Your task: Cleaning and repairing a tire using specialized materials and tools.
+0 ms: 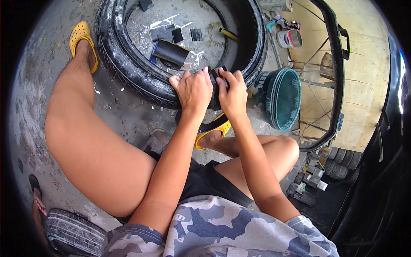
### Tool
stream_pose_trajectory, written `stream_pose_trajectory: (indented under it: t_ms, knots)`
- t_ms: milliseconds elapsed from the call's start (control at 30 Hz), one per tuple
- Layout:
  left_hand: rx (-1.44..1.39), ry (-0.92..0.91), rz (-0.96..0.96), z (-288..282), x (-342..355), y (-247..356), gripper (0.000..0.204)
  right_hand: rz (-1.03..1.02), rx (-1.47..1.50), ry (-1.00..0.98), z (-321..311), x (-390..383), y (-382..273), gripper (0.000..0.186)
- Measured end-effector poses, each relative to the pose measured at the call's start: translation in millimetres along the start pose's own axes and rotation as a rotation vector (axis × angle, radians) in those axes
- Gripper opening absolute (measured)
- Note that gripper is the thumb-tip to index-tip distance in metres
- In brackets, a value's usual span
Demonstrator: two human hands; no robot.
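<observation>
A large black tire [141,81] lies in front of me, its near edge close to my hands. My left hand [195,92] is closed, fingers curled at the tire's near rim. Just to its right, my right hand [233,92] is closed too, thumb and fingers pinching. Between them is a black rubber strip [215,88], which both hands appear to grip; the fingers cover much of it. Below the hands a curved black band [214,124] passes by my yellow clog [224,128]. Whether it joins the strip I cannot tell.
Inside the tire's ring lie a black curved piece [171,52], a dark square patch [196,35] and scraps. A teal bucket [273,100] stands right of the tire, near a white can [289,38] and a black curved frame [338,85]. Another person's foot [39,201] shows lower left, beside another tire [72,231].
</observation>
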State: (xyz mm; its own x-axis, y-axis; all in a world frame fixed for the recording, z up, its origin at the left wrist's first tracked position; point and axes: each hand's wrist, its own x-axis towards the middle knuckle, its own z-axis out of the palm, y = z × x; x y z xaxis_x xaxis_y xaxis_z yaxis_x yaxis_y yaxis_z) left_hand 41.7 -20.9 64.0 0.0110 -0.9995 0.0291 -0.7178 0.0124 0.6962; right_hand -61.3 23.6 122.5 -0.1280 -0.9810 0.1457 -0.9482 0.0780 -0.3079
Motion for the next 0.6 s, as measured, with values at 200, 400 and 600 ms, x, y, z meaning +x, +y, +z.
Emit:
stream_pose_trajectory:
  t_ms: [200,400,600]
  knots:
    - [-0.013,0.091,0.026,2,0,1,0.041,0.144,0.040,-0.024,-4,4,-10,0.023]
    - [-0.002,0.035,0.020,1,0,0,0.041,0.151,0.036,-0.102,-4,4,0,0.025]
    - [-0.007,0.025,0.032,1,-1,0,0.042,-0.094,0.073,-0.135,-9,11,-1,0.023]
